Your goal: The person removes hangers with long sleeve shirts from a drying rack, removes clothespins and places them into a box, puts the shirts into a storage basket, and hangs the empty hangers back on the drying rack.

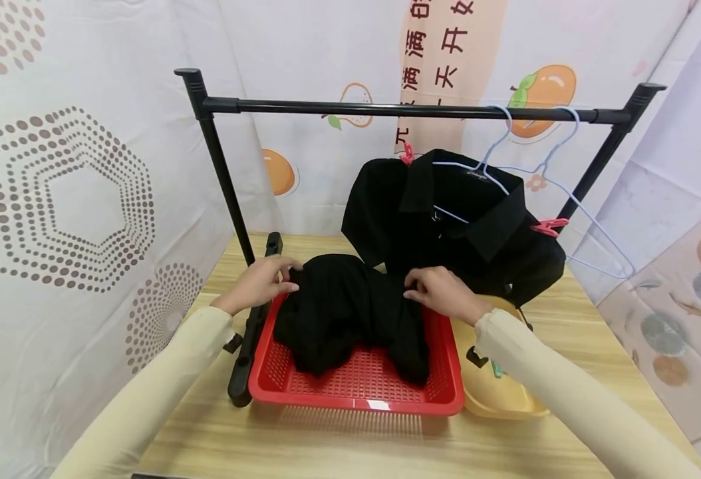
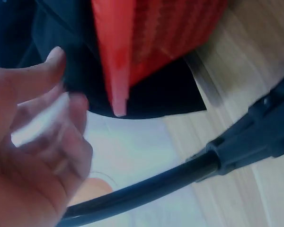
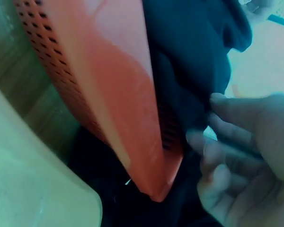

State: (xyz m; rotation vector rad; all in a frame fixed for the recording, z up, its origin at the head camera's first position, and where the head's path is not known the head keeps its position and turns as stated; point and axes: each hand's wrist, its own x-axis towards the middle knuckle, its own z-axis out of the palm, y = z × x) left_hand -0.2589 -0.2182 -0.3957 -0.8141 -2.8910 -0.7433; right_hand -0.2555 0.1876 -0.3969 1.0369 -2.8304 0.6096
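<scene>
A crumpled black garment (image 1: 350,299) lies in a red plastic basket (image 1: 356,400), bunched toward its back. My left hand (image 1: 262,283) is at the garment's left edge, with thumb and fingers spread apart. In the left wrist view that hand (image 2: 42,137) shows a gap between thumb and fingers, beside the dark cloth. On the other side my right hand (image 1: 443,291) has its fingertips right at the garment's right edge. The right wrist view shows the thumb and forefinger of this hand (image 3: 251,151) apart, close against the black cloth (image 3: 189,52).
Behind the basket stands a black rack (image 1: 350,108). From it a black collared shirt (image 1: 380,206) hangs on a blue hanger (image 1: 497,143) with pink clips (image 1: 549,227), beside a bare blue hanger (image 1: 602,229). A yellow basin (image 1: 500,399) sits right of the basket.
</scene>
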